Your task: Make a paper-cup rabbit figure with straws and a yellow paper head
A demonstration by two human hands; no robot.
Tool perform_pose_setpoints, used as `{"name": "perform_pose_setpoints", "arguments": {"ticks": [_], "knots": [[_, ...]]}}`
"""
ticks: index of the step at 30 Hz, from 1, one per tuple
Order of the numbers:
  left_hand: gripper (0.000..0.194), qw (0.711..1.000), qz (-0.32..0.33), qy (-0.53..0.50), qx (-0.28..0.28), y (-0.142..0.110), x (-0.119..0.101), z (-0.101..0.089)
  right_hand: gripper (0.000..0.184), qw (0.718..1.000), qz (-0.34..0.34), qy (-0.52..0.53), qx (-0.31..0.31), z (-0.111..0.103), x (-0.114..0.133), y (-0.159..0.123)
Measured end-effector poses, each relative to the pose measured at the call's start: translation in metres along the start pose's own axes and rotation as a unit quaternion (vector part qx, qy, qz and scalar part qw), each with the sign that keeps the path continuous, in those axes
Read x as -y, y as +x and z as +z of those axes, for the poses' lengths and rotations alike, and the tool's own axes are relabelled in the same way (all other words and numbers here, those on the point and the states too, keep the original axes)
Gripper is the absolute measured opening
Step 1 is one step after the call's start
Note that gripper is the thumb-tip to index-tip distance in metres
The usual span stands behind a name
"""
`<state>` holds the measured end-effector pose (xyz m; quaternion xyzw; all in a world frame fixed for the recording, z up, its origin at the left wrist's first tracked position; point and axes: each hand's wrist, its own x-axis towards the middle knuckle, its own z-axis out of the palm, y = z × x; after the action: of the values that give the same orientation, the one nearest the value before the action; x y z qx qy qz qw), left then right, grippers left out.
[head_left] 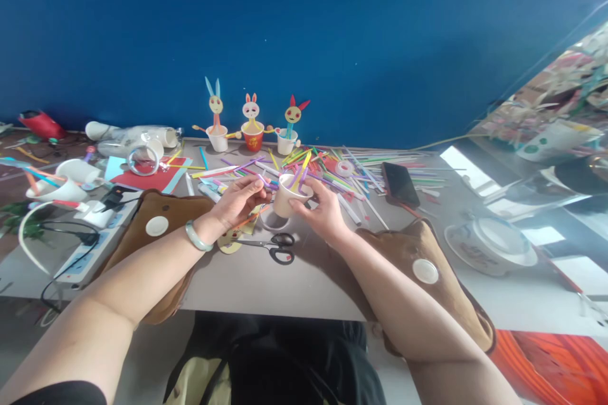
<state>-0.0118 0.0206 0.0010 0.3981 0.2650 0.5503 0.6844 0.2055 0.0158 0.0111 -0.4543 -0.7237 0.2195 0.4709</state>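
My right hand [323, 207] is wrapped around a white paper cup [284, 204], tilted slightly above the table. Yellow and purple straws [300, 176] stick up out of the cup. At the cup's left side, my left hand [241, 200] pinches a thin purple straw [268, 184] between thumb and fingertips; whether that straw is joined to the cup cannot be told. Below the cup lie black-handled scissors [278, 244] and a roll of clear tape [274, 220]. A pale paper cutout [230, 243] is partly under the scissors' blades.
Three cup figures with rabbit-like heads, one in a red cup [253, 138], stand along the blue wall. Many loose straws [361, 180] and a black phone [400, 183] lie behind my hands. Brown cushions [156, 259] sit under both forearms. A power strip [97, 237] with cables is at left.
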Motion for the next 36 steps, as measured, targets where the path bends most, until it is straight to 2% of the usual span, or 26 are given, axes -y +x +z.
{"name": "perform_pose_setpoints", "arguments": {"ticks": [9,19,26,29,32,36], "knots": [[0.019,1.0,-0.017,0.002,0.006,-0.001,0.0,-0.001,0.043,0.999,-0.027,-0.029,-0.02,0.002,-0.005,-0.002],[0.021,0.999,-0.045,-0.001,0.002,-0.004,-0.006,0.008,0.043,0.999,-0.034,-0.025,-0.019,0.002,-0.005,-0.003],[0.024,1.0,-0.011,0.014,0.017,-0.002,-0.001,0.003,0.042,0.999,-0.027,-0.03,-0.028,0.001,-0.003,0.0],[0.044,0.998,-0.001,0.058,0.03,-0.002,0.005,0.001,0.043,0.999,-0.022,-0.024,-0.016,0.0,-0.001,0.0],[0.066,0.987,0.021,0.156,0.041,-0.001,0.009,0.001,0.049,0.999,-0.024,-0.021,0.003,0.001,0.001,-0.002],[0.068,0.957,0.034,0.277,0.074,-0.003,0.004,0.008,0.061,0.999,-0.029,-0.019,0.03,0.002,0.004,-0.005]]}}
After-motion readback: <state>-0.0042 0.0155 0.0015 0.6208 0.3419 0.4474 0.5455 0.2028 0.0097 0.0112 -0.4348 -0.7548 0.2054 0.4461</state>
